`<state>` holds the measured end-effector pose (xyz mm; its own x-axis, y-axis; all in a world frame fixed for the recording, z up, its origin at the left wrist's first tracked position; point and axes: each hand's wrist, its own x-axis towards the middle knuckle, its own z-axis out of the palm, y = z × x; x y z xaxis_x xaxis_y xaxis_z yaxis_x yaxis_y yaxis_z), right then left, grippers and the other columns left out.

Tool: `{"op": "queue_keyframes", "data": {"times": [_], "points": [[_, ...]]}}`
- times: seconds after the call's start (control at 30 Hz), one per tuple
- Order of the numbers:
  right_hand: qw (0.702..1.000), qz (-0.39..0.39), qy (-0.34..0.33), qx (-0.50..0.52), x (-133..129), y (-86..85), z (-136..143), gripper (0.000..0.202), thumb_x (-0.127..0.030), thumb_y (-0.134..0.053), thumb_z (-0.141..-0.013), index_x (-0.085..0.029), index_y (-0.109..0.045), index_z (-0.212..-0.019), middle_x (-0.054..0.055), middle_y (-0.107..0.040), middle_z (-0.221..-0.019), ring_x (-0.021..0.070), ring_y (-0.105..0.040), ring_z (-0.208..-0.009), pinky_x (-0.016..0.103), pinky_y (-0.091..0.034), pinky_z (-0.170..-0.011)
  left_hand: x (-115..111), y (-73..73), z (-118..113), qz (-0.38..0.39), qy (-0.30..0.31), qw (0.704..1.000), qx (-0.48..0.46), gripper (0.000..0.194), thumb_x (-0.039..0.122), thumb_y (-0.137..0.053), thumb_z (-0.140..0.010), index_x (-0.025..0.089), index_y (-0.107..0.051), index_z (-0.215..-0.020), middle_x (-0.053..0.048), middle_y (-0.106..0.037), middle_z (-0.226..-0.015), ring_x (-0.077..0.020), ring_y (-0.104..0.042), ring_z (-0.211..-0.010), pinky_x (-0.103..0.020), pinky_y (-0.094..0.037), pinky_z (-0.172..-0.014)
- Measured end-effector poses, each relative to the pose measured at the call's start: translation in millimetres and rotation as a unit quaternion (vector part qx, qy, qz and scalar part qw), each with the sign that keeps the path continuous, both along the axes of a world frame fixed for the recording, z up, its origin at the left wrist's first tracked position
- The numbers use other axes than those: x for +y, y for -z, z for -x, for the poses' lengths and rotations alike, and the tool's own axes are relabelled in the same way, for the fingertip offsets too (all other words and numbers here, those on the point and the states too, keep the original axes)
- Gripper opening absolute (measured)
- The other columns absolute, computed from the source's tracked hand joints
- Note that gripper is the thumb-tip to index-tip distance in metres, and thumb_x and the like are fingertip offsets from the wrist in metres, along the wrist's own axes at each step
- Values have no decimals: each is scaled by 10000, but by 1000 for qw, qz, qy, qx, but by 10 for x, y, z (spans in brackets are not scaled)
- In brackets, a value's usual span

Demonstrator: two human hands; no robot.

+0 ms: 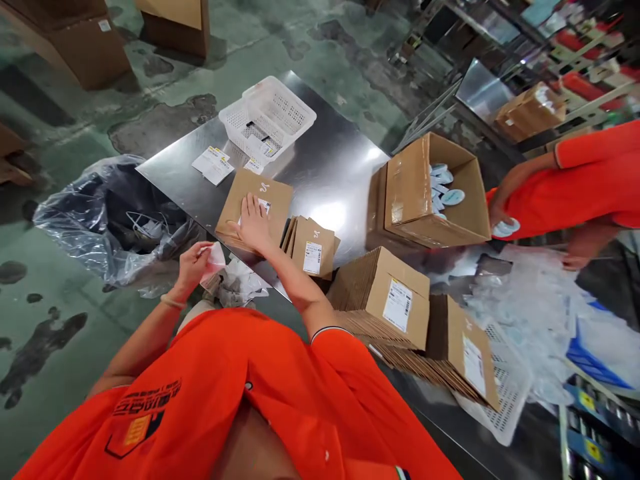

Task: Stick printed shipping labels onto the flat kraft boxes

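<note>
My right hand (253,223) lies flat, fingers spread, on a cardboard box (277,195) at the near left part of the metal table, partly over its white label. Off the table's edge, my left hand (193,267) pinches a small pinkish-white paper (215,259). Beside the box, to the right, stand folded cartons (320,243) with a white label. Behind it are white label sheets (213,165) and a white perforated basket (295,110). Crumpled paper (243,280) shows below the table edge, near my left hand.
A plastic-lined bin (115,227) stands left of the metal table (340,140). Stacked cartons (400,300) and an open box (425,193) of round items stand right. Beyond it, a person's hand (500,217) holds a round item. Clear plastic bags (530,313) lie nearby.
</note>
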<state>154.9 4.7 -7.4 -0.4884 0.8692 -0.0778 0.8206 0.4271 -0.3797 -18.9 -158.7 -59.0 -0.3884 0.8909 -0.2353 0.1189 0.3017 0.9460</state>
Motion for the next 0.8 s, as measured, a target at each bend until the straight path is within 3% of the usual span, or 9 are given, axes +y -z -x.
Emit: {"op": "queue_keyframes", "data": {"times": [0.07, 0.17, 0.3, 0.4, 0.47, 0.6, 0.67, 0.73, 0.8], "points": [[999, 7, 54, -2, 63, 16, -104, 822, -554, -490, -1074, -32, -322, -1687, 303, -236, -1780, 379, -179, -1696, 619, -158, -1354, 259, -142, -22, -2, 9, 998, 69, 588, 406, -695, -857, 120, -735, -1369, 5, -691, -689, -167, -570, -583, -284, -479, -635], [980, -11, 200, 9, 183, 35, -412, 762, -484, -459, -1089, 11, -337, -1656, 353, -253, -1752, 437, -258, -1653, 672, -237, -1307, 518, -293, -152, 19, 46, 991, 121, 576, 252, -647, -868, 100, -726, -1418, -16, -702, -681, -182, -582, -587, -293, -469, -668], [949, 27, 309, 56, 160, 69, -965, 506, -282, -490, -1043, -21, -567, -1470, 322, -623, -1450, 399, -629, -1336, 545, -508, -1123, 486, -349, -438, 26, 105, 981, 161, 518, 228, -666, -881, 121, -759, -1379, -120, -802, -879, -231, -665, -703, -327, -492, -752], [919, 59, 387, 54, 37, 74, -1559, 353, -199, -447, -1014, -143, -716, -1236, 197, -752, -1163, 324, -716, -1072, 446, -578, -967, 354, -322, -553, -21, 162, 983, 84, 487, 315, -705, -861, 175, -769, -1323, -110, -816, -1014, -212, -663, -721, -325, -518, -765], [891, 52, 450, 39, -75, 50, -1982, 388, -191, -402, -1013, -180, -729, -1222, 166, -754, -1113, 310, -710, -1044, 431, -578, -927, 285, -309, -525, -35, 158, 987, -2, 376, 450, -734, -839, 176, -795, -1088, -81, -784, -904, -201, -651, -702, -324, -529, -733], [847, 4, 531, -14, -354, -54, -2308, 514, -233, -474, -988, -109, -604, -1470, 288, -624, -1390, 396, -595, -1321, 578, -499, -1062, 169, -409, -382, -24, 160, 976, -144, 503, 531, -913, -624, 193, -695, -927, -33, -711, -816, -200, -662, -731, -318, -545, -694], [888, -30, 458, 24, -528, -90, -2048, 568, -297, -589, -960, -143, -580, -1507, 273, -557, -1492, 394, -523, -1408, 583, -470, -1107, 124, -534, -342, -38, 151, 974, -164, 606, 439, -980, -537, 201, -671, -1000, -31, -714, -914, -187, -656, -783, -294, -541, -692], [959, 25, 243, 142, -723, -82, -1585, 520, -361, -702, -913, -203, -665, -1407, 189, -626, -1439, 337, -574, -1337, 486, -518, -1059, 118, -660, -310, -59, 133, 975, -170, 642, 398, -993, -547, 193, -654, -1051, -39, -707, -976, -175, -632, -822, -272, -528, -696], [954, 153, 8, 258, -907, -27, -1076, 414, -374, -798, -838, -208, -754, -1214, 113, -724, -1275, 278, -655, -1162, 384, -553, -950, 166, -726, -246, -75, 109, 973, -189, 696, 404, -995, -581, 185, -627, -1129, -42, -708, -996, -173, -624, -843, -274, -528, -720]]}}
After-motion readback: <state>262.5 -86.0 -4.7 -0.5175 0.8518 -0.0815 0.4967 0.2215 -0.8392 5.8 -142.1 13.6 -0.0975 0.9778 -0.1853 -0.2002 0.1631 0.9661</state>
